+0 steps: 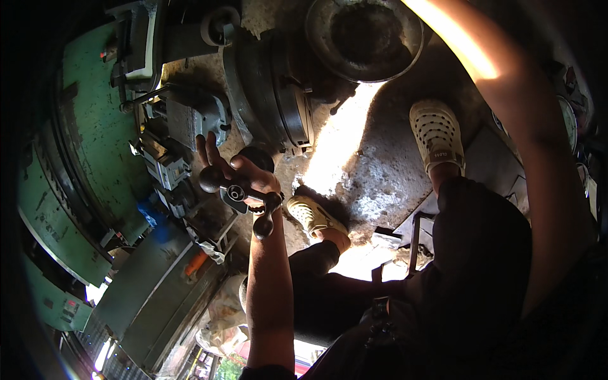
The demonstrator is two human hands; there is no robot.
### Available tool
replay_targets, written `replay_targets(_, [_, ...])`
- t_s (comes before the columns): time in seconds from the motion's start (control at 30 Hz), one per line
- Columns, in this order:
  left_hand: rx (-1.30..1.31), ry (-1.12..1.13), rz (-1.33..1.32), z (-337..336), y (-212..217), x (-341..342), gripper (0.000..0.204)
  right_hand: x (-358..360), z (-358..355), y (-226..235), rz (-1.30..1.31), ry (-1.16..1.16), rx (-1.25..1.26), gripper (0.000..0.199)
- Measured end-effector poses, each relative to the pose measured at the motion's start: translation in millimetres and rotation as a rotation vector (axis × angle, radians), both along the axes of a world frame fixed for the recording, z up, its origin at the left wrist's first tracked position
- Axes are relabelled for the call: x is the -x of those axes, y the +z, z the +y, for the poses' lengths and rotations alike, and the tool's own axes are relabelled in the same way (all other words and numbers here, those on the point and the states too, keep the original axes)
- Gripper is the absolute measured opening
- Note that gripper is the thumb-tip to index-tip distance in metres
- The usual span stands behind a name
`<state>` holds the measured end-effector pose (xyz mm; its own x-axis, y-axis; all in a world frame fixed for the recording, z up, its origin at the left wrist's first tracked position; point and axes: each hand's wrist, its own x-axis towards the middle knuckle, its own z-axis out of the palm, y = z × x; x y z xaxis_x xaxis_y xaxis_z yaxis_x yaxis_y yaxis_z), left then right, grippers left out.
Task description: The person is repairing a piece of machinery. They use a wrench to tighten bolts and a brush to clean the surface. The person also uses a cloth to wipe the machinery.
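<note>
A dark ball-ended crank handle [235, 192] stands in front of my left hand [252, 174] and hides part of the palm. The hand is open, its fingers stretched out and apart beyond the handle's hub. I cannot tell whether the palm touches the handle. A dark band circles my left wrist. Close to the fingertips is a grey machine slide [183, 123] with a metal block [166, 170] beside it. My right arm [519, 120] reaches up along the right side and leaves the picture at the top, so its hand is out of sight.
A large green machine [104, 126] fills the left side. Beyond my left hand sits a dark round machine part [269, 88]. A round metal pan [364, 35] is at the top. My clog-covered feet [437, 130] stand on the stained, sunlit floor [392, 171]. An orange object [196, 263] lies lower left.
</note>
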<state>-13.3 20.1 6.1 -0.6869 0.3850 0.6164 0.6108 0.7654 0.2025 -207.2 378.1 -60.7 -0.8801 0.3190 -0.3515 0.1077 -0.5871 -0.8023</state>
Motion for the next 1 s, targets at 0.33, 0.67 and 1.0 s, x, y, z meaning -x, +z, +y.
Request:
replay_targets(0.33, [0.084,-0.051,0.011,-6,1,-6,0.054,0,4,-7,0.048,-0.011,0.016,0.035])
replay_targets(0.67, [0.022,-0.037,-0.002,3,3,-3,0.058,0,6,-5,0.029,-0.024,0.029,0.036])
replay_targets(1.0, [0.041,-0.035,0.018,-7,-7,-10,0.055,-1,6,-4,0.026,-0.034,0.039,0.036])
